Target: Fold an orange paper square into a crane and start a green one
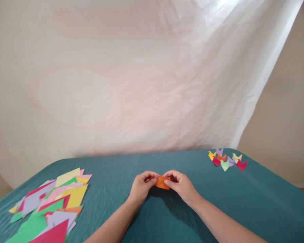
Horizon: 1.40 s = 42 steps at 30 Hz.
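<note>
A small folded piece of orange paper is held just above the teal tablecloth, near the middle of the table. My left hand pinches its left end with thumb and fingers closed. My right hand pinches its right end the same way. Both forearms reach in from the bottom edge of the view.
A loose pile of coloured paper sheets lies at the front left. Several small folded paper figures in mixed colours sit in a cluster at the back right. A creased white sheet hangs behind the table.
</note>
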Each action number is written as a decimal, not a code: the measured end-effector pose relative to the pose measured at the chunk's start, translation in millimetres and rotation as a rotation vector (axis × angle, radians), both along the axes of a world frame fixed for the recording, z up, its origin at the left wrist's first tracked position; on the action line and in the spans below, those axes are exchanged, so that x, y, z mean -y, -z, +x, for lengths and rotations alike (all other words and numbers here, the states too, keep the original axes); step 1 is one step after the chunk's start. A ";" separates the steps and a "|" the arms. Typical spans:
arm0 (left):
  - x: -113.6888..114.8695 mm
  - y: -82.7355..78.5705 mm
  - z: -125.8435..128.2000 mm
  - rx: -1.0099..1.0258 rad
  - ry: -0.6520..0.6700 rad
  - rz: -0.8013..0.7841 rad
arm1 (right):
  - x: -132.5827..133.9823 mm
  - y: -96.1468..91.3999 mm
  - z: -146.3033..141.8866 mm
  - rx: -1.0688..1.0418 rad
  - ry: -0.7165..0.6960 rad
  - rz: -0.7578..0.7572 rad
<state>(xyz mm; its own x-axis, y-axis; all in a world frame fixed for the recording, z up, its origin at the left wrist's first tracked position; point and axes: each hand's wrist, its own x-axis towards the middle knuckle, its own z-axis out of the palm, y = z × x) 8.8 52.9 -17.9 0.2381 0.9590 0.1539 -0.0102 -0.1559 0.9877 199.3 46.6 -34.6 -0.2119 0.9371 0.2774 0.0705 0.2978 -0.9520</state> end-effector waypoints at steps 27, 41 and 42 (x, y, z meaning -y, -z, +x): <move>-5.6 8.5 -1.0 0.061 0.050 -0.046 | -0.2 0.1 2.4 0.002 0.008 -0.023; -4.3 4.1 -2.2 0.123 0.093 -0.102 | 0.8 1.6 1.3 0.039 -0.036 -0.048; -4.3 4.0 -2.2 0.123 0.100 -0.103 | 0.4 2.3 1.3 0.038 -0.036 -0.050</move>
<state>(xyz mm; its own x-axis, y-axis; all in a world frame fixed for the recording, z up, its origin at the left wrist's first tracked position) 6.6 57.2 -21.9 0.3181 0.9438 0.0893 -0.1417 -0.0458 0.9888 200.6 46.2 -36.8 -0.2551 0.9412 0.2216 0.0974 0.2531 -0.9625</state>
